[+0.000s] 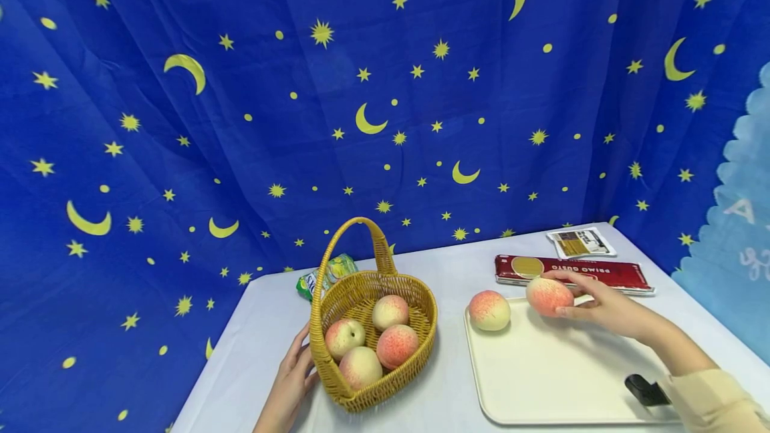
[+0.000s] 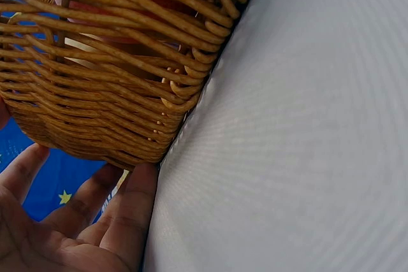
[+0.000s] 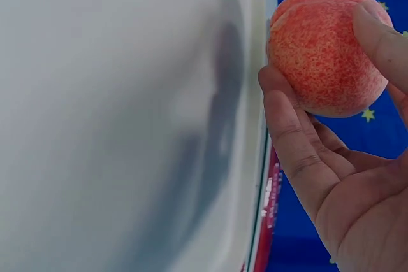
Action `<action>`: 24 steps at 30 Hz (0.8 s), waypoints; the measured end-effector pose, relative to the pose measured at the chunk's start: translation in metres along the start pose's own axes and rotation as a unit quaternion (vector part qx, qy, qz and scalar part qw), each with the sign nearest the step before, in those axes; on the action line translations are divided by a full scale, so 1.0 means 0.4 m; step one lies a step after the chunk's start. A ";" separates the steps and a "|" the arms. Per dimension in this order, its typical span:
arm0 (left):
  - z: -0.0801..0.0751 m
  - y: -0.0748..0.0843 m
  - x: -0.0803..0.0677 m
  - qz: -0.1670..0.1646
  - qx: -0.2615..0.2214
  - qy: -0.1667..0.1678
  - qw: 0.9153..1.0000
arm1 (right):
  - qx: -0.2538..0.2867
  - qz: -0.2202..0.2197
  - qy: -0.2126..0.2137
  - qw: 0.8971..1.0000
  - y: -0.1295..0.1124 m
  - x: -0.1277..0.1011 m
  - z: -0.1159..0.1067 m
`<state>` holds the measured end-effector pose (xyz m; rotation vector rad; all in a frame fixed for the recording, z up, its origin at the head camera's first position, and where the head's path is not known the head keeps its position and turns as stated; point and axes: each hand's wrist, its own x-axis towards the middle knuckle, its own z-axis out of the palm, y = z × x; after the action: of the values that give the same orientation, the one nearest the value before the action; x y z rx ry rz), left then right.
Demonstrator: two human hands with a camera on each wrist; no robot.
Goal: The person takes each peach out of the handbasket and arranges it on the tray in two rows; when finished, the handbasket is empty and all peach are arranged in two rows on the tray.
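My right hand pinches a peach between thumb and fingers over the back of a cream tray. In the right wrist view, that red-speckled peach shows with the thumb on one side and fingers on the other. A second peach sits at the tray's back left corner. Several peaches lie in a heart-shaped wicker basket with a tall handle. My left hand is at the basket's left side. In the left wrist view its extended fingertips touch the lower woven wall.
Behind the tray lies a red package, with a small white and brown packet farther back. A green packet is partly hidden behind the basket. A black object shows by the right sleeve. A blue curtain hangs behind the table.
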<state>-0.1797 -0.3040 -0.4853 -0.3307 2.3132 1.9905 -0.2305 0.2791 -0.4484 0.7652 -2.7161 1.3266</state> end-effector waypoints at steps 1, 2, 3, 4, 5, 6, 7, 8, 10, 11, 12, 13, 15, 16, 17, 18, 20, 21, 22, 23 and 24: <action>0.000 -0.001 0.001 0.001 0.002 -0.001 1.000 | -0.004 0.002 -0.001 1.000 0.002 -0.002 0.001; -0.001 -0.001 0.002 0.001 0.003 -0.002 1.000 | -0.007 0.009 0.000 1.000 0.002 -0.005 0.003; -0.001 -0.002 0.002 0.002 0.003 -0.002 1.000 | -0.010 0.012 0.000 1.000 0.004 -0.007 0.005; -0.002 -0.003 0.003 0.002 0.004 -0.003 1.000 | -0.013 0.016 -0.001 1.000 0.006 -0.008 0.006; -0.002 -0.004 0.004 0.003 0.004 -0.004 1.000 | -0.017 0.017 -0.002 1.000 0.008 -0.009 0.008; -0.002 -0.004 0.005 0.002 0.004 -0.004 1.000 | -0.019 0.021 -0.004 1.000 0.010 -0.010 0.010; -0.002 -0.005 0.006 0.001 0.004 -0.003 1.000 | -0.019 0.025 -0.006 1.000 0.011 -0.011 0.012; -0.002 -0.005 0.007 0.000 0.004 -0.002 1.000 | -0.019 0.029 -0.007 0.999 0.012 -0.012 0.013; -0.002 -0.005 0.007 -0.001 0.004 -0.001 1.000 | -0.017 0.030 -0.012 0.999 0.015 -0.013 0.016; -0.002 -0.005 0.007 -0.001 0.004 -0.001 1.000 | -0.016 0.030 -0.013 0.999 0.016 -0.013 0.017; -0.002 -0.005 0.008 -0.002 0.005 -0.001 1.000 | -0.014 0.031 -0.014 0.999 0.016 -0.014 0.018; -0.002 -0.004 0.008 -0.002 0.005 -0.001 1.000 | -0.016 0.033 -0.013 0.999 0.017 -0.014 0.019; -0.002 -0.004 0.007 -0.002 0.006 -0.001 1.000 | -0.013 0.030 -0.015 0.999 0.017 -0.015 0.021; -0.002 -0.003 0.007 -0.002 0.006 -0.001 1.000 | -0.016 0.034 -0.014 0.999 0.017 -0.015 0.021; -0.001 -0.003 0.007 -0.003 0.007 -0.001 1.000 | -0.017 0.032 -0.014 0.999 0.016 -0.015 0.021; -0.001 -0.003 0.007 -0.003 0.007 0.000 1.000 | -0.017 0.033 -0.014 0.999 0.015 -0.014 0.021; 0.000 -0.002 0.007 -0.004 0.007 0.001 1.000 | -0.016 0.035 -0.017 0.999 0.015 -0.015 0.020; 0.000 -0.002 0.007 -0.004 0.007 0.001 1.000 | -0.017 0.039 -0.018 0.999 0.015 -0.015 0.019; 0.000 -0.002 0.007 -0.005 0.007 0.002 1.000 | -0.019 0.039 -0.020 0.999 0.016 -0.015 0.018; 0.000 -0.003 0.008 -0.005 0.008 0.002 1.000 | -0.014 0.041 -0.023 0.999 0.016 -0.016 0.017; 0.000 -0.003 0.008 -0.006 0.008 0.002 1.000 | -0.015 0.044 -0.025 0.999 0.017 -0.017 0.016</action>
<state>-0.1826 -0.3046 -0.4870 -0.3458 2.3229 1.9661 -0.2264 0.2807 -0.4588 0.6926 -2.8317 1.2982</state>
